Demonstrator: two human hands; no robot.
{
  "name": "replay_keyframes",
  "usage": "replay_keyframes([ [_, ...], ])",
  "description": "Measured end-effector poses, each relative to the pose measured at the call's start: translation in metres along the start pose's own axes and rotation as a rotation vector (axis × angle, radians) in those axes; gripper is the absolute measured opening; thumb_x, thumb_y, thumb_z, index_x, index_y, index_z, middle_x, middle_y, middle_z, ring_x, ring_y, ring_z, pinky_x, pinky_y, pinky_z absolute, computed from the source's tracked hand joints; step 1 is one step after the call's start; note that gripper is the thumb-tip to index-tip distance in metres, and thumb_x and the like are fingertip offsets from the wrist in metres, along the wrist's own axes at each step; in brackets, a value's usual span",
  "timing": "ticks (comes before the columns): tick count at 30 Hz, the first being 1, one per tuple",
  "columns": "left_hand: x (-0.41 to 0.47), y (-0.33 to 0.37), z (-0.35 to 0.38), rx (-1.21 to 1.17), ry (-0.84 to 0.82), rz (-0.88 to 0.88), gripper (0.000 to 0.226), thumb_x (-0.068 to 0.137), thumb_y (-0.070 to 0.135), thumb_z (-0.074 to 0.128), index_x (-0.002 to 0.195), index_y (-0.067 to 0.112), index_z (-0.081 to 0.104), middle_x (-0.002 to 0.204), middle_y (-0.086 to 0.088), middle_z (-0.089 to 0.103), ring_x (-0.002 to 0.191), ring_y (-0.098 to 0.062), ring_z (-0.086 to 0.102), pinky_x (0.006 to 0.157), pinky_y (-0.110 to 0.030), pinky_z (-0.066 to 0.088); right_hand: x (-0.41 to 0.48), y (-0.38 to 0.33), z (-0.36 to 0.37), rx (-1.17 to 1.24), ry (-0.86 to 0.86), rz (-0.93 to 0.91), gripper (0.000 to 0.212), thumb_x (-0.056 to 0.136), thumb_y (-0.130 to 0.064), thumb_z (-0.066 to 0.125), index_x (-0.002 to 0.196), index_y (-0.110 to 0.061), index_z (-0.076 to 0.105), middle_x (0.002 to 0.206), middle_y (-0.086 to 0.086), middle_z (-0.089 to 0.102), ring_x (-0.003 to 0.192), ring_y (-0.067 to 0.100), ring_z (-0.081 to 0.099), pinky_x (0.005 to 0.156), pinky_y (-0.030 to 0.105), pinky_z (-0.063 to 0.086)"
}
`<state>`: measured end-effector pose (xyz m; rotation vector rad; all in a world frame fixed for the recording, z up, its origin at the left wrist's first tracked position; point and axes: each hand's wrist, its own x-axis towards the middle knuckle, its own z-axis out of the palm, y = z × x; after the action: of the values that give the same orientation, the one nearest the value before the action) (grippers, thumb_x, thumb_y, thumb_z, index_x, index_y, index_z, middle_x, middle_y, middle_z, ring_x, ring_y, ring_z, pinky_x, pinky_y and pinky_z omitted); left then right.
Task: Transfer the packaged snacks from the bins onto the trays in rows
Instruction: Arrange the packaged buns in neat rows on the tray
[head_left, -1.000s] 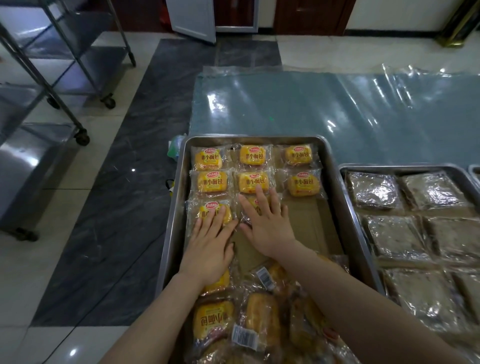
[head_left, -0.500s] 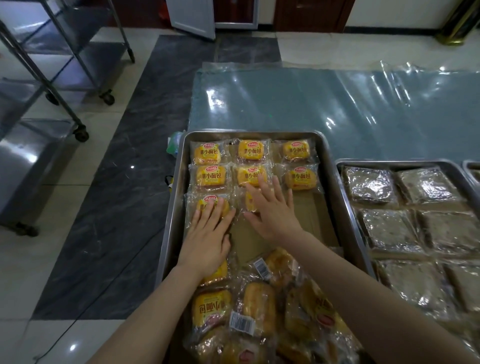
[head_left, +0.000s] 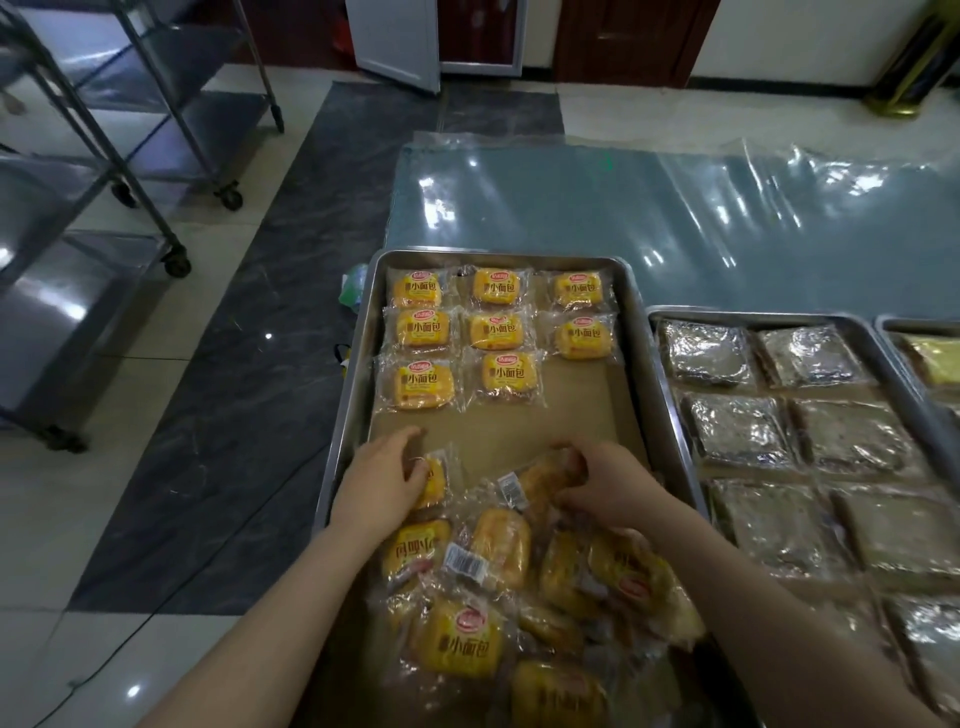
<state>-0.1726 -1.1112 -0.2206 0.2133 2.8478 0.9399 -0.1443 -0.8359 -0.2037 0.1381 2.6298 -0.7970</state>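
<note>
Tray (head_left: 637, 332) of steel, lined with brown paper (head_left: 519, 426), stands on the tabletop (head_left: 675, 218). Left hand (head_left: 382, 486): fingers curled round a single packet (head_left: 435, 480), which lies on the paper at its fingertips. Right hand (head_left: 610, 486): fingers bent, pinching an upturned packet (head_left: 543, 480) just left of its knuckles, at the far edge of the loose heap (head_left: 493, 571). The heap spreads from both wrists back toward the person. Beyond both hands, across a strip of paper, the arranged packets (head_left: 496, 330) lie label-up in rows of three, three and two. Right of the right hand, a second tray (head_left: 675, 374) carries dark wrapped squares (head_left: 737, 431).
</note>
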Motion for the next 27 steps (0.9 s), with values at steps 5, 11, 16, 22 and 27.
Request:
replay_keyframes([
  [5, -0.017, -0.002, 0.018, 0.083, -0.083, -0.007, 0.054, 0.096, 0.047, 0.034, 0.144, 0.021, 0.032, 0.148, -0.004, 0.034, 0.135, -0.02, 0.028, 0.112, -0.036, 0.021, -0.008, 0.0, -0.008, 0.015, 0.109, -0.007, 0.031, 0.069, -0.025, 0.079, 0.077, -0.036, 0.05, 0.09, -0.015, 0.047, 0.081, 0.007, 0.049, 0.062, 0.022, 0.038],
  [11, -0.019, -0.01, 0.023, 0.05, -0.15, -0.003, 0.068, 0.087, 0.063, 0.013, 0.148, 0.033, 0.014, 0.158, 0.0, 0.003, 0.144, -0.015, -0.003, 0.115, -0.035, -0.002, -0.01, 0.006, -0.021, 0.258, 0.473, 0.099, 0.021, 0.074, -0.021, 0.076, 0.079, -0.024, 0.055, 0.077, -0.014, 0.059, 0.073, 0.004, 0.054, 0.054, 0.021, 0.035],
  [16, -0.02, -0.011, 0.024, 0.077, -0.116, 0.003, 0.07, 0.085, 0.065, 0.014, 0.147, 0.032, 0.018, 0.158, -0.002, 0.008, 0.144, -0.017, 0.001, 0.116, -0.038, 0.002, -0.003, 0.011, -0.021, 0.166, 0.596, 0.124, 0.015, 0.079, -0.001, 0.058, 0.078, -0.016, 0.056, 0.099, 0.0, 0.065, 0.078, 0.014, 0.051, 0.061, 0.029, 0.043],
  [22, -0.019, -0.012, 0.023, 0.049, -0.133, -0.003, 0.069, 0.084, 0.065, 0.018, 0.146, 0.034, 0.02, 0.158, -0.001, 0.008, 0.144, -0.018, 0.001, 0.116, -0.04, 0.004, 0.004, 0.022, -0.008, -0.122, 0.343, 0.175, 0.045, 0.082, -0.016, 0.063, 0.127, -0.014, 0.057, 0.152, 0.004, 0.033, 0.14, 0.023, 0.026, 0.112, 0.037, 0.026],
  [27, -0.017, -0.014, 0.025, 0.05, -0.124, 0.0, 0.059, 0.092, 0.057, 0.027, 0.146, 0.033, 0.02, 0.157, 0.0, 0.008, 0.144, -0.019, 0.0, 0.116, -0.042, 0.005, 0.005, 0.015, 0.003, -0.243, 0.283, -0.119, 0.053, 0.096, -0.025, 0.047, 0.146, -0.031, 0.031, 0.159, -0.001, 0.011, 0.146, 0.024, 0.002, 0.115, 0.043, 0.013],
])
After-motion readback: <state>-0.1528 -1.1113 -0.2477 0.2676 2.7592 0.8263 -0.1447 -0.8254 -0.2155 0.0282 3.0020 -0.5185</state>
